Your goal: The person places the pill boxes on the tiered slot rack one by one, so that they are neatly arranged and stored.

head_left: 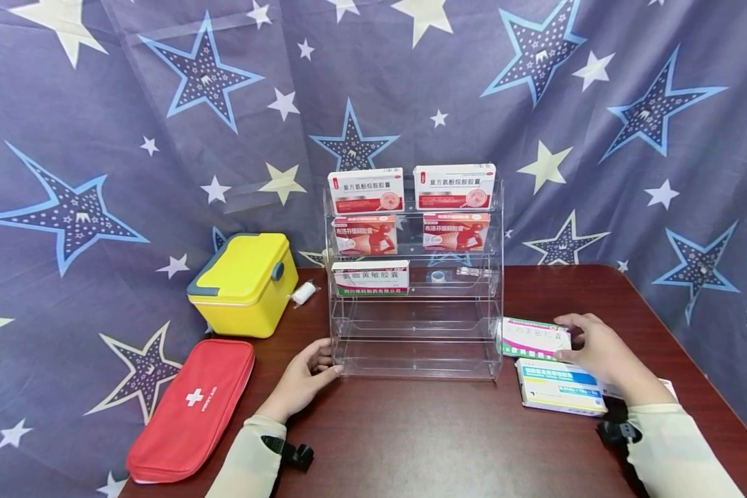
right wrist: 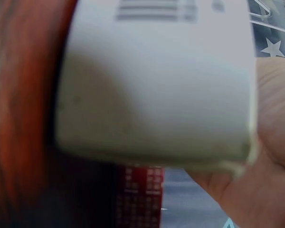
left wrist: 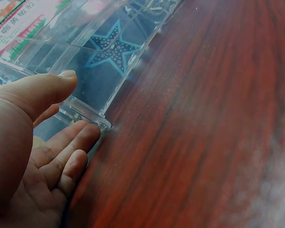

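On the dark wood table (head_left: 411, 443): clear acrylic rack (head_left: 416, 346), medicine boxes, both hands at its base.

Top tier holds two red-and-white boxes (head_left: 366, 190), printing Chinese, too small to read reliably; second tier two pink boxes (head_left: 364, 235); third tier one green-striped box (head_left: 371, 278) at the left. Lower tiers hold nothing. At 9 o'clock of the rack, a shut yellow case (head_left: 244, 282); at 8 o'clock, a red first-aid pouch (head_left: 193, 408) bearing a white cross. Left hand (head_left: 301, 379), fingers relaxed, touches the rack's lower left corner. Right hand (head_left: 597, 346) grips a pink-and-green box (head_left: 534, 337) at 3 o'clock of the rack, above a blue-striped box (head_left: 559, 387) lying flat.
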The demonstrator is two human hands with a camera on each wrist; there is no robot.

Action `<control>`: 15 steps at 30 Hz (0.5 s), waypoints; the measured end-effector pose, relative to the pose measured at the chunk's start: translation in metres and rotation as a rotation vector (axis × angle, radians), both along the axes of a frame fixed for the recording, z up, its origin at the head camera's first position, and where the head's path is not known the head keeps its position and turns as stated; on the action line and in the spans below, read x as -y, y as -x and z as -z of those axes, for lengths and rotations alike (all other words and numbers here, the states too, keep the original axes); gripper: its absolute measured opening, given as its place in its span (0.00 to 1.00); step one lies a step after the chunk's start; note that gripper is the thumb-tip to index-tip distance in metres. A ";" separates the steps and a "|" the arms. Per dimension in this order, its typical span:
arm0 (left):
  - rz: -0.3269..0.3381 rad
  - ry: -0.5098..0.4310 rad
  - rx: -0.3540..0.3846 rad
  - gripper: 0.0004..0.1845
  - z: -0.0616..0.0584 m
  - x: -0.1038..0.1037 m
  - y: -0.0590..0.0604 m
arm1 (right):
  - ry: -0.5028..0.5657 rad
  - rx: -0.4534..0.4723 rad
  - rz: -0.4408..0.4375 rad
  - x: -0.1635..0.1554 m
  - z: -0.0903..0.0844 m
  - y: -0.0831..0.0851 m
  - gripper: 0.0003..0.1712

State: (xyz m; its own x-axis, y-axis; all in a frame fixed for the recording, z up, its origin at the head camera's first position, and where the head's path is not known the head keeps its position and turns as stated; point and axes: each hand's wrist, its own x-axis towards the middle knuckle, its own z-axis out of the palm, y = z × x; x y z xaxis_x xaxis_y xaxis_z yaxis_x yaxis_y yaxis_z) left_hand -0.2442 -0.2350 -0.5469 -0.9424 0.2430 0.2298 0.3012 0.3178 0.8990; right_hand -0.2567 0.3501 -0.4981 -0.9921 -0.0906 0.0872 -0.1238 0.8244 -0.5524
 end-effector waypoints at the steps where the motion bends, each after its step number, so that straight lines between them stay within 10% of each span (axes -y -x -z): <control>1: 0.001 0.001 -0.002 0.28 0.000 0.000 0.000 | -0.004 -0.010 0.000 -0.001 -0.001 0.000 0.42; 15: -0.008 0.021 0.010 0.28 0.001 0.000 0.001 | -0.011 -0.067 0.087 -0.009 -0.011 -0.007 0.24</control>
State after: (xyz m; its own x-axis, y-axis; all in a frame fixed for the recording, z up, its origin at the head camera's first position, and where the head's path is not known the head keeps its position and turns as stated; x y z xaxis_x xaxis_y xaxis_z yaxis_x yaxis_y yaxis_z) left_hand -0.2454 -0.2352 -0.5481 -0.9464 0.2406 0.2154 0.2899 0.3391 0.8949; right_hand -0.2494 0.3596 -0.4868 -0.9881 -0.0061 0.1535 -0.0884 0.8398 -0.5357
